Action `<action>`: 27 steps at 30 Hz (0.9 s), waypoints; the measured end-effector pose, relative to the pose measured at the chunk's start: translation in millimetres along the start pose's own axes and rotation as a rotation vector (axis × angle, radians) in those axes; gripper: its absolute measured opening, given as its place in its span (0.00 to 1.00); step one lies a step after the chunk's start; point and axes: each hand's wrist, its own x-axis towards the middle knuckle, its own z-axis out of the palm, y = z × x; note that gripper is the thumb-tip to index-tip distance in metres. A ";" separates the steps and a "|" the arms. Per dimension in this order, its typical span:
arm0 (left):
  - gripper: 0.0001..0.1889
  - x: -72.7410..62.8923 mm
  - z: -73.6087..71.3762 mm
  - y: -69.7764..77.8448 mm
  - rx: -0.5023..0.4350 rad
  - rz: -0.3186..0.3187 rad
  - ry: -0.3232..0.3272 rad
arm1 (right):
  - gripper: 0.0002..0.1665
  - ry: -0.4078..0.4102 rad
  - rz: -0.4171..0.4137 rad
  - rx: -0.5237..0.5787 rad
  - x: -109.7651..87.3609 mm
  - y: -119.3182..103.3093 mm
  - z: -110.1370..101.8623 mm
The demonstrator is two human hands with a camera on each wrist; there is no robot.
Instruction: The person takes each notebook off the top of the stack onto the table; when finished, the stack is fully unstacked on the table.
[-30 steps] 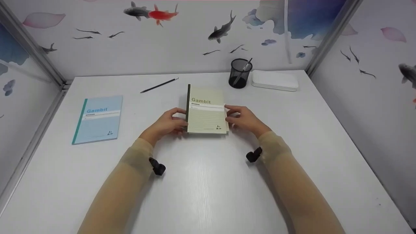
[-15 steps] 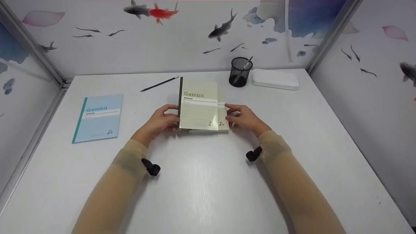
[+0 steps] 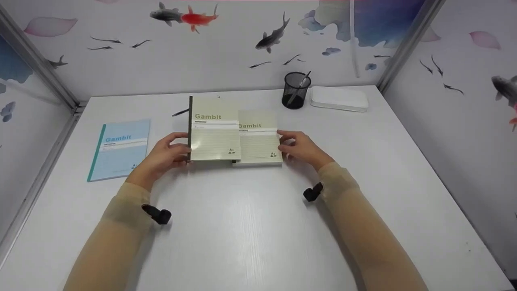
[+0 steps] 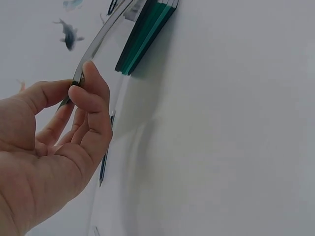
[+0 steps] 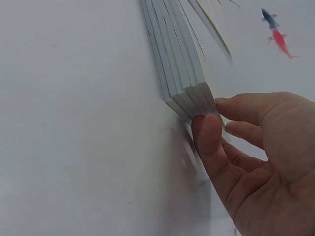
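Held by its dark spine in my left hand (image 3: pixel 161 155), a pale yellow-green notebook (image 3: pixel 214 133) marked "Gambit" overlaps the left part of a stack of notebooks (image 3: pixel 260 141). Thumb and fingers pinch that notebook's edge in the left wrist view, apart from the stack's dark and green spines (image 4: pixel 145 42). A matching yellow-green cover tops the stack. My right hand (image 3: pixel 301 147) grips the stack's right edge, and the right wrist view shows several layered notebooks (image 5: pixel 172 54) between its thumb and fingers.
A blue notebook (image 3: pixel 121 149) lies at the left, its lower right corner behind my left hand. The held notebook hides most of a pencil (image 3: pixel 180 112). A black mesh pen holder (image 3: pixel 294 101) with a pen and a white case (image 3: pixel 339 99) stand along the back edge.
My left hand has drawn the top notebook leftward off the stack, uncovering a second yellow-green cover. It now overlaps the pencil. My right hand has stayed at the stack's right edge.
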 end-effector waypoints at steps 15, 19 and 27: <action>0.36 -16.9 -55.8 -21.0 0.068 -0.113 0.069 | 0.37 -0.005 0.022 -0.008 0.1 -4.3 -1.2; 0.37 -15.9 -54.5 -22.7 0.088 -0.148 0.052 | 0.37 0.000 0.018 -0.013 0.0 -3.6 -1.4; 0.40 -15.4 -53.5 -18.5 0.115 -0.234 0.031 | 0.37 -0.009 0.005 -0.002 -0.4 -3.6 -0.5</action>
